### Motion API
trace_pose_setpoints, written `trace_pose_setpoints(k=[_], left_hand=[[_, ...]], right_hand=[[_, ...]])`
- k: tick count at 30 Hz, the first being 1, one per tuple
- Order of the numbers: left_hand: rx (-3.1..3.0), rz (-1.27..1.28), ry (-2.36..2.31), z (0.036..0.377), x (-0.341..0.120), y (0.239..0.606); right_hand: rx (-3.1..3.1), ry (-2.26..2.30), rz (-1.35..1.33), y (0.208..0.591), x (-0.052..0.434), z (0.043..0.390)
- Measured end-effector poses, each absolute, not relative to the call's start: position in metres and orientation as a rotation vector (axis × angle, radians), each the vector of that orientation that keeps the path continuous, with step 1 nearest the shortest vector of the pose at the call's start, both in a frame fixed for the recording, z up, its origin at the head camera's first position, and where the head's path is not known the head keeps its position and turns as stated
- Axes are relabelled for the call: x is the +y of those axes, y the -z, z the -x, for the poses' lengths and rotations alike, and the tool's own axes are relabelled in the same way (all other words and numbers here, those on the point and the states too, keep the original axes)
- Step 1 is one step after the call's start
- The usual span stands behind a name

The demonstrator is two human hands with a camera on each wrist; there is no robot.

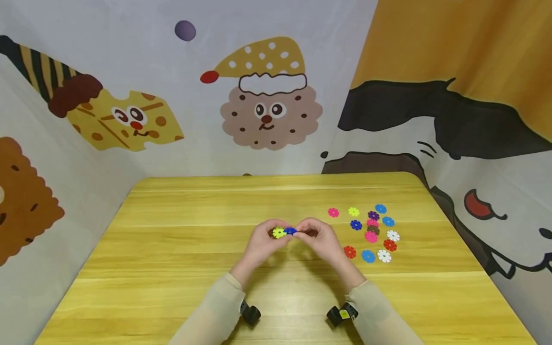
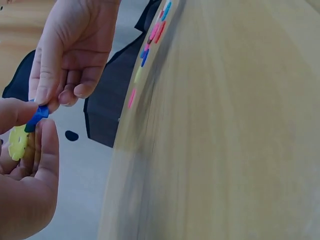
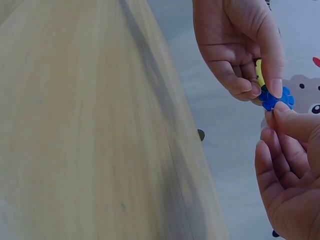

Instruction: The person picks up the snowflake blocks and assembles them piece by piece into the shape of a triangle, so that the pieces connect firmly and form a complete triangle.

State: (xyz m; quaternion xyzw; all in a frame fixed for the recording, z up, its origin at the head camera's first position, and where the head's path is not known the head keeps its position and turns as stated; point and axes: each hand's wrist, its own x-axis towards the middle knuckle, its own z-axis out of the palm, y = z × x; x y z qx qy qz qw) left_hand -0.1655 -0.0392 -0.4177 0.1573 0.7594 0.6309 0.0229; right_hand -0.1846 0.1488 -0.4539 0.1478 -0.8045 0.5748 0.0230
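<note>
Over the middle of the wooden table (image 1: 172,249) both hands meet. My left hand (image 1: 272,235) pinches a yellow-green snowflake disc (image 1: 278,233). My right hand (image 1: 303,233) pinches a blue snowflake disc (image 1: 291,231) and holds it edge-on against the yellow one. In the left wrist view the blue disc (image 2: 36,118) sits in the rim of the yellow disc (image 2: 18,142). The right wrist view shows the blue disc (image 3: 275,98) between both hands' fingertips, with the yellow disc (image 3: 259,72) mostly hidden behind the left fingers.
Several loose snowflake discs lie on the table to the right of the hands, among them a pink one (image 1: 333,212), a red one (image 1: 350,252) and a white one (image 1: 384,256). Cartoon-printed walls close in the table on three sides.
</note>
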Motion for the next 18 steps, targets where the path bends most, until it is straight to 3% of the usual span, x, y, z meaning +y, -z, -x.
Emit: trace_pose_setpoints(k=[6, 12, 18], left_hand=[[2.396, -0.419, -1.953, 0.173, -0.039, 0.431], [2.430, -0.369, -1.938, 0.185, -0.042, 0.452], [2.444, -0.387, -1.944, 0.185, -0.044, 0.453]], right_hand=[[-2.477, -1.679, -0.489, 0.449, 0.170, 0.184], [-2.604, -1.451, -0.441, 0.456, 0.221, 0.184], [-2.776, -1.079, -0.558, 0.467, 0.266, 0.177]])
